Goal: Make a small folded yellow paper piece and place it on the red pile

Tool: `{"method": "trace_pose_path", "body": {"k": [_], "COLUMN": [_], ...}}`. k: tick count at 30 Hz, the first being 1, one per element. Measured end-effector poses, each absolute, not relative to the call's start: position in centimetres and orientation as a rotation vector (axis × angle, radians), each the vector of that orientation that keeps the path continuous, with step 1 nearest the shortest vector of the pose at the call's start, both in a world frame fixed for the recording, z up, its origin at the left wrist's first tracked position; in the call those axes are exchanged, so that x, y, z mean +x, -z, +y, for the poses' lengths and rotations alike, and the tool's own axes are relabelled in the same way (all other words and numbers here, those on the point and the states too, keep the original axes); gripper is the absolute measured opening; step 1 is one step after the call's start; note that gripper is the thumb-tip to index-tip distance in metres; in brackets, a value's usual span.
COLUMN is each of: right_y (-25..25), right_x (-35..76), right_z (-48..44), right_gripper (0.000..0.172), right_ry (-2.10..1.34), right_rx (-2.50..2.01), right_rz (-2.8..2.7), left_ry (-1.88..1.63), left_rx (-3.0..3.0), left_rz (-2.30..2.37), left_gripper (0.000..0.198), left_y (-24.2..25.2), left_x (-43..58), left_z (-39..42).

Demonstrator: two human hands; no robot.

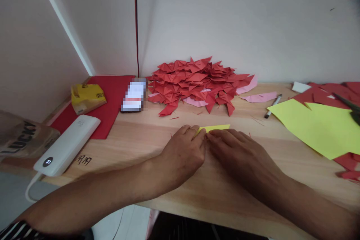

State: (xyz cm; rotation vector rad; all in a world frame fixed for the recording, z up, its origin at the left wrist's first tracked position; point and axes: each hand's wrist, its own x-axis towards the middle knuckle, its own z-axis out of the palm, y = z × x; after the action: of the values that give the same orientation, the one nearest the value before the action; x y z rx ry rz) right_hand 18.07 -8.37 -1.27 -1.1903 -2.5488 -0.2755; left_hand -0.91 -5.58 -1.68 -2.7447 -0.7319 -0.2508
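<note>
Two bare hands meet fingertip to fingertip over a small, narrow piece of bright yellow paper (218, 128) on a pale wood-grain tabletop (140, 135). The paper lies at the fingertips, directly ahead of both hands, its visible long axis running left to right across the line of the fingers, the right end tilted slightly farther off. Neither hand is nearer: the left hand (184, 153), knuckles bent, covers the paper's left end, while the right hand (239, 150) lies flatter, fingers together and angled inward along the near edge, with most of the exposed yellow showing just beyond them. Both sets of fingers are drawn in close on the paper; whether they pinch it or only press it down cannot be told, since the undersides are hidden.

Beyond the hands, against the wall, rises a heap of pointed, folded red paper pieces (194, 78). To the right hand's right lies a large, angular yellow paper sheet (320, 127), a slim white-and-black marker (273, 105) near its far left corner. Off to the left hand's left rests a rounded white plastic power bank (69, 144).
</note>
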Motion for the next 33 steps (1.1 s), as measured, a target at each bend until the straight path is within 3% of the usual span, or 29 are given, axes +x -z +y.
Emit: {"method": "trace_pose_path", "body": {"k": [9, 20, 28, 33], "right_y": [1.1, 0.5, 2.6, 2.6], "right_x": [17.4, 18.2, 16.9, 16.8], "right_z": [-9.3, -9.7, -10.4, -11.1], "right_gripper": [0.032, 0.021, 0.048, 0.050], "right_ry": [0.532, 0.548, 0.422, 0.515], "right_rx": [-1.182, -1.390, -1.258, -1.297], "right_rz": [-2.572, -2.628, -2.596, -2.598], "left_ry": [0.184, 0.106, 0.113, 0.092], "left_rx": [-2.739, -2.807, -2.818, -2.805], "left_rz": [-0.737, -0.770, -0.770, -0.759], "left_gripper": [0.029, 0.020, 0.023, 0.023], "left_y": [1.3, 0.5, 0.6, 0.5], "left_x": [-1.3, -1.7, -1.6, -1.6], "left_z": [-5.6, -5.6, -5.8, -5.8]}}
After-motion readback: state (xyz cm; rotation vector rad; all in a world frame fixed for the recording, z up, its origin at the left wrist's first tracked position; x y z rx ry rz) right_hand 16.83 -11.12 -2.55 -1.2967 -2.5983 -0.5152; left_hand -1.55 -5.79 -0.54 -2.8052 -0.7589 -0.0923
